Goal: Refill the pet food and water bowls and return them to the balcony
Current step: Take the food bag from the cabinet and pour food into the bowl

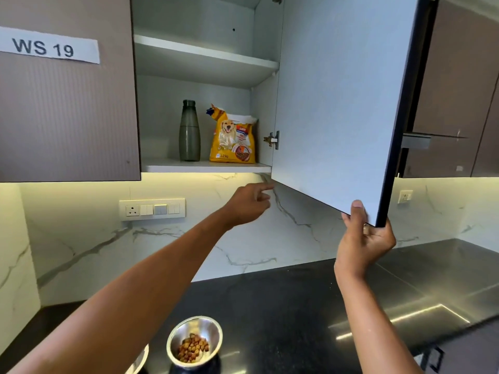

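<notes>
A yellow dog food bag stands on the bottom shelf of the open wall cabinet, next to a dark green bottle. My right hand grips the lower corner of the open cabinet door. My left hand is raised below the shelf, fingers loosely extended toward the cabinet, holding nothing. On the black counter below, a steel bowl holds brown kibble. The rim of a second steel bowl shows beside it, mostly hidden by my left arm.
A switch panel sits on the marble backsplash. The black counter runs right to a steel sink area. A closed cabinet door labelled WS 19 is to the left.
</notes>
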A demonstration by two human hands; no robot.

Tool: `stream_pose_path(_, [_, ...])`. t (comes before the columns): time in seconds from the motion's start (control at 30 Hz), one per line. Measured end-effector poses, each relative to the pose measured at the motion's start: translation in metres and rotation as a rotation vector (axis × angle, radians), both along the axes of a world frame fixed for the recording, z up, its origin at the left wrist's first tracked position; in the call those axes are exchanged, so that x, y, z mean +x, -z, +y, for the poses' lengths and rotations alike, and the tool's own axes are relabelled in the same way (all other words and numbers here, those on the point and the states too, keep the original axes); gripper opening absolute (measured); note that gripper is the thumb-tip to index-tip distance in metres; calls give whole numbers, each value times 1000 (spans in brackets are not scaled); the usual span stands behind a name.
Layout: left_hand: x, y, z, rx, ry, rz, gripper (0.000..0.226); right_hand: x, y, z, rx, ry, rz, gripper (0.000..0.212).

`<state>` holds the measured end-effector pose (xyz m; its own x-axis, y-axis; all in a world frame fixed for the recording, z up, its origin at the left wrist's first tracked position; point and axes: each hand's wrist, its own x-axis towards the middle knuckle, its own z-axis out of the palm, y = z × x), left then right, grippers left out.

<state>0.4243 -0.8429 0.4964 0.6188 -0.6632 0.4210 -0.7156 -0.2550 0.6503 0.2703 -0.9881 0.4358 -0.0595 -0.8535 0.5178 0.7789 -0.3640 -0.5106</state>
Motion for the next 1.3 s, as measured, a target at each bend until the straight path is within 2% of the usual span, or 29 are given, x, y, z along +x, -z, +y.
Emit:
stream_pose_path(0.07, [8,-1,4,3,-24,-21,52,5,1,-1,37,7,-44,17])
stream_pose_path(0.17, [19,-5,12,-4,-53,-57,50,18,3,0,121,-22,-91,27])
stream_pose_path(0.3, [36,-16,25,0,-76,-101,49,45,5,13,286,-115,-76,18])
stream_pose_path(0.4, [56,-24,41,-21,-97,-106,47,76,1,25,345,-208,0,23])
stream_pose_path(0.57, [93,-27,65,-25,-161,-147,44,127,-21,47,61,-264,365,10])
stream_pose_path(0.67, [119,-32,73,-86,-220,-139,43,161,-50,48,-110,-276,575,19])
stream_pose_path(0.87, [177,-59,61,-201,-315,-98,34,240,-127,24,-407,-212,828,32])
stream_pose_path(0.97, [201,-78,41,-267,-332,-55,26,284,-149,6,-442,-260,917,43])
stream_pose_path(1.07, [226,-97,12,-271,-357,-44,13,318,-162,-17,-449,-243,983,36])
stream_pose_path(1.17, [253,-113,-16,-247,-385,14,30,343,-171,-34,-421,-200,1035,33])
stream_pose_path(1.3, [282,-130,-44,-223,-437,58,44,386,-179,-55,-327,-277,966,20])
